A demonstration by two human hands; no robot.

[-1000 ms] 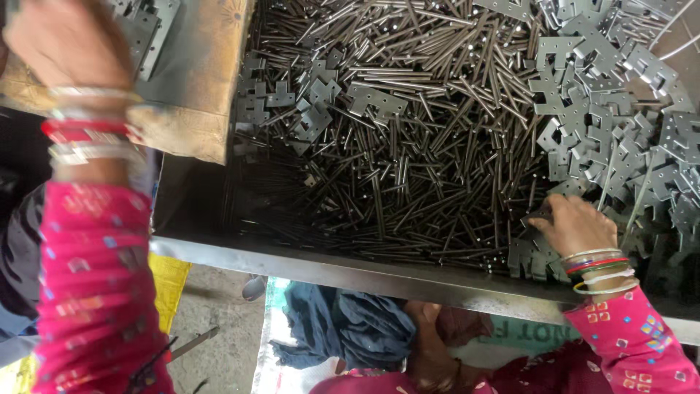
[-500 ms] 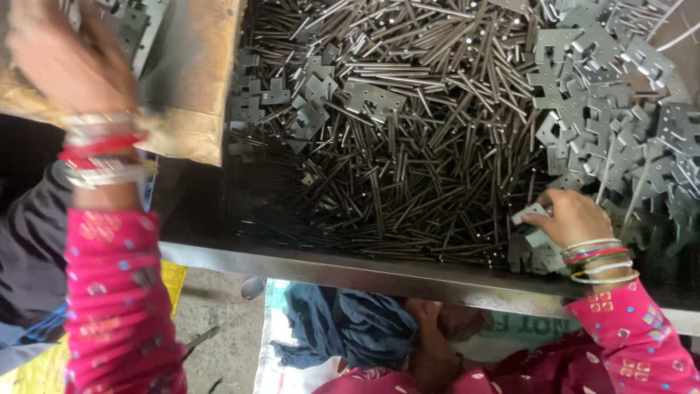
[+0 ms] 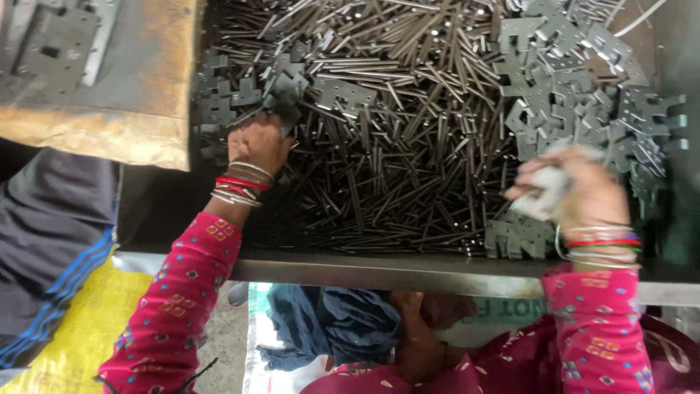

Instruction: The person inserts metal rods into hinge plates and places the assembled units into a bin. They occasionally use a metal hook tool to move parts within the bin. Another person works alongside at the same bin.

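Observation:
A big metal tray (image 3: 437,271) holds a heap of thin steel rods (image 3: 394,146) and flat stamped metal plates (image 3: 576,80). My left hand (image 3: 257,143) is down in the tray's left part, fingers closed on a dark stamped plate (image 3: 286,102) among a small cluster of plates. My right hand (image 3: 583,191), blurred by motion, is raised over the right side of the tray and grips a pale stamped plate (image 3: 541,195). Both wrists carry bangles above pink patterned sleeves.
A brown cardboard box (image 3: 138,95) with several grey plates (image 3: 51,44) sits at the upper left beside the tray. Below the tray's front edge are blue cloth (image 3: 328,321), a yellow sack (image 3: 80,328) and dark fabric with blue stripes (image 3: 51,241).
My left hand has come from the cardboard box down into the tray and closed on a plate. My right hand has lifted from the plate pile with a plate.

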